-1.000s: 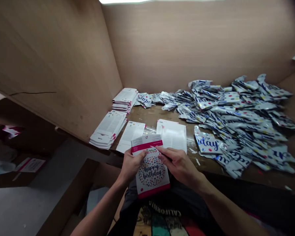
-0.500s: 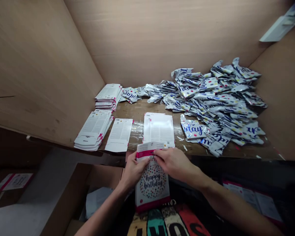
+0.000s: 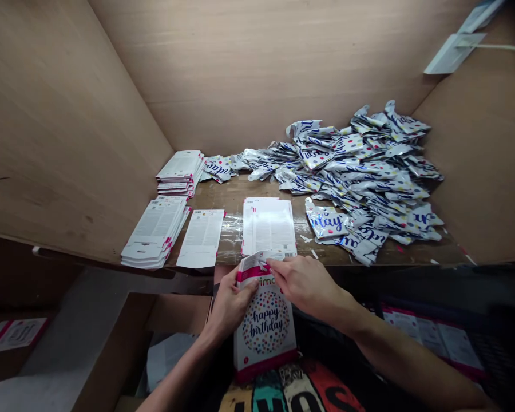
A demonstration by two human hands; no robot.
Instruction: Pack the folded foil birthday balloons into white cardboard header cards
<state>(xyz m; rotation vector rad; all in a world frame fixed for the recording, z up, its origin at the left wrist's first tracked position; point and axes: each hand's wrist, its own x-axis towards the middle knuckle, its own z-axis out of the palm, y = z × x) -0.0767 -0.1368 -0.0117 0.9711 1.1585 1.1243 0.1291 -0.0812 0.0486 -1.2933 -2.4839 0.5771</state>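
A slim white and pink cardboard box (image 3: pixel 266 323) with a dotted circle and "happy birthday" on its front stands upright against my body. My left hand (image 3: pixel 232 297) grips its upper left edge, thumb on the front. My right hand (image 3: pixel 304 286) has closed fingers at the upper right, the fingertips against the pink band below the top flap. A small white bit shows at those fingertips; whether it is a torn piece or part of the box I cannot tell. Just beyond the box, a stack of flat white cartons (image 3: pixel 268 226) lies on the worktop.
Folded foil balloons (image 3: pixel 360 171) form a large heap at the right. Carton stacks (image 3: pixel 154 232) (image 3: pixel 178 171) stand at the left, beside a single flat carton (image 3: pixel 201 237). Cardboard walls (image 3: pixel 257 68) enclose the worktop. An open cardboard box (image 3: pixel 178 312) sits below left; printed packs (image 3: pixel 433 337) lie below right.
The view has shifted slightly to the right. My right fingertips have moved a little up on the box's top, where a small white bit now shows. My left hand keeps its grip.
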